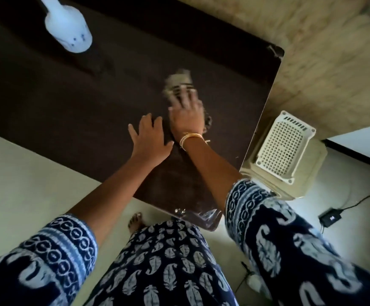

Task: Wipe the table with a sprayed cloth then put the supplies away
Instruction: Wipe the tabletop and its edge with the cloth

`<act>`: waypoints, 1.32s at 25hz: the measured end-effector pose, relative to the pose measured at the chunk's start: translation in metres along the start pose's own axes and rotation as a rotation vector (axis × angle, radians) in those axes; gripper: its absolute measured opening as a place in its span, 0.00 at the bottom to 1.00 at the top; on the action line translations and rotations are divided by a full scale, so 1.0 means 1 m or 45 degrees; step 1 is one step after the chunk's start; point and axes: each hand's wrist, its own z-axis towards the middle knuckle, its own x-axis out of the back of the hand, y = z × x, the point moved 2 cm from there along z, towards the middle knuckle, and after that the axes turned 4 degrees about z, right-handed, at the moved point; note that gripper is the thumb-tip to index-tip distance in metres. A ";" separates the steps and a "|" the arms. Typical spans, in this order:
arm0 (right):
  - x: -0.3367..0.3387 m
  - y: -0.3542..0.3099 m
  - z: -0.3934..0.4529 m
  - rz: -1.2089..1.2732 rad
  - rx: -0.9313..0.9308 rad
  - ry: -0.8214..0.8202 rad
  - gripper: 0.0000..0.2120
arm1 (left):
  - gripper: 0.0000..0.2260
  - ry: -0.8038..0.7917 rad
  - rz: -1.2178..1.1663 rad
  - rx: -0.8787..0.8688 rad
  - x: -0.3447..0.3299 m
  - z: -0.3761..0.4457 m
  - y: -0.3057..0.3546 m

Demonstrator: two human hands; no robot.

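1. Now the right hand is pressed flat on the cloth, fingers spread over it, close to the table's right edge; both are blurred.
2. Cloth pokes out beyond the fingertips, pale and striped, lying on the dark tabletop.
3. Left hand rests palm down just beside the right one, fingers apart, holding nothing.
4. Up at the far left corner of the table, the white spray bottle stands alone, well apart from both hands.
5. Off the table's right edge, a white perforated stool sits on the floor.
6. Gold bangles ring the right wrist.
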 end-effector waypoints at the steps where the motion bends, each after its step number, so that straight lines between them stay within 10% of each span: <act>1: 0.002 -0.003 0.012 -0.095 0.356 -0.119 0.23 | 0.35 0.005 -0.001 0.042 0.000 0.005 0.002; 5: 0.019 0.038 0.075 -0.231 0.829 -0.259 0.23 | 0.40 0.049 0.061 -0.020 -0.002 0.019 0.022; 10: 0.054 0.125 0.140 -0.062 0.088 -0.069 0.24 | 0.38 0.012 0.106 -0.200 0.000 0.042 0.065; 21: 0.049 0.181 0.013 0.131 -0.540 0.250 0.25 | 0.33 0.004 0.140 -0.260 0.003 0.030 0.060; 33: -0.015 -0.013 -0.073 0.062 0.095 0.023 0.27 | 0.26 0.125 0.059 -0.372 0.003 -0.042 -0.081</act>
